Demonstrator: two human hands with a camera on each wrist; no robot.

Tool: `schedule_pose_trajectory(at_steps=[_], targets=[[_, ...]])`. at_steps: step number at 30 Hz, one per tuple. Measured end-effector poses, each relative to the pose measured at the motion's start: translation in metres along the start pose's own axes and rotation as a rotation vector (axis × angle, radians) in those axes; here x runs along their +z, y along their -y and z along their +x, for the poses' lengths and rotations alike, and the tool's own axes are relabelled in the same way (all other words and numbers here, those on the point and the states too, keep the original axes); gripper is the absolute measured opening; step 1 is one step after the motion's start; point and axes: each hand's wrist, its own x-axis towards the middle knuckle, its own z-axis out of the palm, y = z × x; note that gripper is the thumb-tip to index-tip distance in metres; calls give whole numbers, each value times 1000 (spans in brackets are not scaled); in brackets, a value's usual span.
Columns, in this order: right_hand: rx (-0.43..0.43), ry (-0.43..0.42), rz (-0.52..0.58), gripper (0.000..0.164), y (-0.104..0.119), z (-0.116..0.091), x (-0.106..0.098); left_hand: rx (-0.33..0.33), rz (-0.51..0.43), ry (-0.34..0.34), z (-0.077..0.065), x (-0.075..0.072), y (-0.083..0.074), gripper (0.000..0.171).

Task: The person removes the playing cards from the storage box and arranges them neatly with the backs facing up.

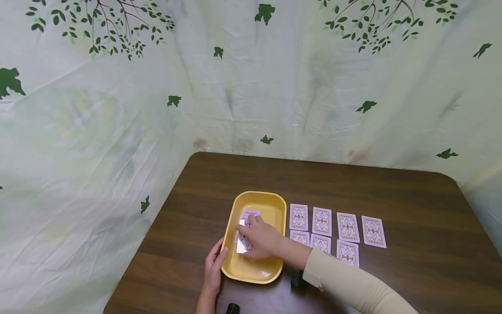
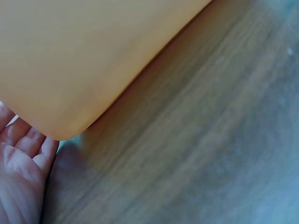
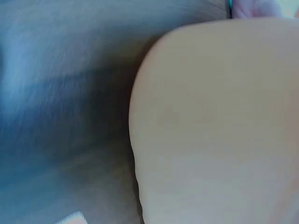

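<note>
A yellow tray (image 1: 262, 274) stands on the brown table in the head view. My left hand (image 1: 213, 268) grips its left rim near the front corner, thumb over the edge; the left wrist view shows this hand (image 2: 23, 168) against the tray's outer side. Inside the tray lie several purple-backed playing cards (image 1: 251, 212), partly overlapping. My right hand (image 1: 260, 239) reaches in from the right and holds a playing card (image 1: 242, 245) over them, its fingers at the far end and thumb at the near end. The right wrist view shows mainly the tray's pale wall (image 3: 215, 116); the right fingers are hidden there.
Face-down playing cards (image 1: 322, 221) lie in two rows right of the tray, the nearer row partly covered by my right sleeve (image 1: 349, 279). Black objects (image 1: 299, 281) sit near my wrists. A leaf-printed cloth (image 1: 243, 100) hangs behind the table (image 1: 188, 226).
</note>
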Motion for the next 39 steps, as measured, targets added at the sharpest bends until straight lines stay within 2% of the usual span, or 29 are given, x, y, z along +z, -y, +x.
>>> schedule_pose_trajectory(at_steps=[6,13,18,24,30,34,39], targets=[[2,-16,-1,67,-9,-13,-19,8,5,1,1,0,1,37],[-36,-121,-23,66,-24,-29,-44,-13,24,-22,2,1,0,37],[-12,-181,0,64,-40,-49,-57,-14,17,-24,2,1,-2,37],[87,-229,6,65,-69,-84,-62,-14,14,-24,2,2,-1,38],[157,-219,9,68,-100,-122,-61,-30,15,-32,1,2,-2,38],[165,-205,25,68,-120,-152,-56,-44,18,-21,1,2,-2,39],[146,-173,49,68,-140,-190,-49,-27,8,-23,1,2,-2,38]])
